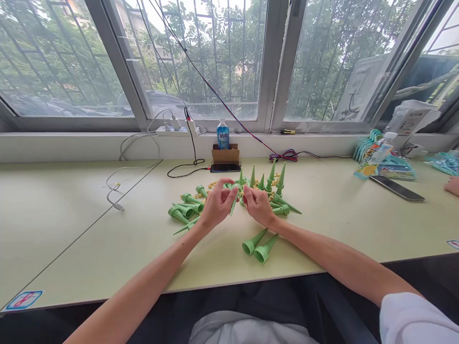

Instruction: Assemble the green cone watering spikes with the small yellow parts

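My left hand (218, 204) is closed around a green plastic watering spike (234, 202), its pointed end tilted downward. Against it, my right hand (258, 205) pinches a small yellow piece (242, 193), mostly hidden by the fingers; it looks like a valve, touching or entering the spike's side. Several green spikes (177, 214) lie to the left of my hands. Behind and to the right, others stand upright on their caps (281, 179), with small yellow pieces (276, 179) among them. Two spikes (263, 254) lie nearer the table's front edge, their open ends facing me.
A phone (225, 167) on a cable lies before a small cardboard box (225, 155) and a blue bottle (223, 134). On the right are another phone (397, 188), a drink pouch (373, 157) and teal hangers (367, 143). Another person's hand (452, 185) rests at the table's (333, 220) far right.
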The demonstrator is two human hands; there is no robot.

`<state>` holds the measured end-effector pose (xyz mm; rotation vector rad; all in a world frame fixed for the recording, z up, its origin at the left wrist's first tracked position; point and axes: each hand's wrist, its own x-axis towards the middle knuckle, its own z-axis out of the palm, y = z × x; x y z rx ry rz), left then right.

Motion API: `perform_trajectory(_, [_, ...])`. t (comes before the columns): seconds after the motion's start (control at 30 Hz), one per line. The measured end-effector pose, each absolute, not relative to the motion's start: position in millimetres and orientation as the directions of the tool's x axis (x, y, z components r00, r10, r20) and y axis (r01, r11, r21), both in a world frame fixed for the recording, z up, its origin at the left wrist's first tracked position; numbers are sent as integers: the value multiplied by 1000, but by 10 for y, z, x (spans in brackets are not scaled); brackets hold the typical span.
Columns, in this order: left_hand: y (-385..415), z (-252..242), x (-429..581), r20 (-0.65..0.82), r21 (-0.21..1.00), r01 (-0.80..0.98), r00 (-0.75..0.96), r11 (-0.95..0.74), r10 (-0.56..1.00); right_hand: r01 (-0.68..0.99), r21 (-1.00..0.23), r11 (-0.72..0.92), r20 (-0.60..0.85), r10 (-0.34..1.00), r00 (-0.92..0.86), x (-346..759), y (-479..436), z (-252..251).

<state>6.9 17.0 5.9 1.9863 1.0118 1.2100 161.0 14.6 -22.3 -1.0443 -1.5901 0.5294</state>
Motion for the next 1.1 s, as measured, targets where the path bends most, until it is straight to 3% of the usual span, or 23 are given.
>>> perform_trajectory(0.73, [197, 45, 138, 412, 859, 232, 219, -457, 885, 345, -797, 496, 533, 846, 15, 1591, 118, -245])
perform_trajectory(1.1, [209, 75, 127, 234, 963, 75, 232, -257, 944, 363, -771, 523, 547, 836, -42, 1588, 121, -273])
